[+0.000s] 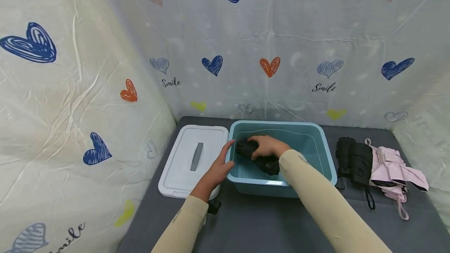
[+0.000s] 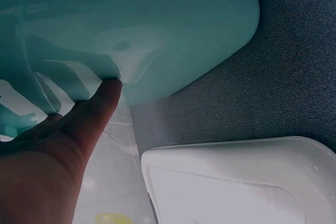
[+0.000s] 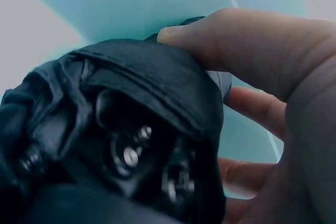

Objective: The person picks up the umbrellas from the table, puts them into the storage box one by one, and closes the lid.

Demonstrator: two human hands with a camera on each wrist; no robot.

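Observation:
My right hand [image 1: 268,146] reaches into a blue-green plastic bin [image 1: 318,147] and grips a black folded umbrella [image 1: 267,164]. In the right wrist view, thumb and fingers lie on opposite sides of the umbrella [image 3: 152,72]; metal rib joints show among its dark cloth folds. The umbrella lies slanted across the left part of the bin. At the bin's left wall is my left hand [image 1: 216,171], thumb apart from the fingers. Its straight fingers [image 2: 102,103] touch the bin's outer wall [image 2: 178,30] in the left wrist view.
Left of the bin lies a white lid [image 1: 179,155] with a grey handle. To its right are black folded umbrellas [image 1: 361,163] and a loosely folded pink umbrella [image 1: 388,167] with wrist straps. A heart-printed curtain [image 1: 299,18] hangs behind the dark grey table [image 1: 253,225].

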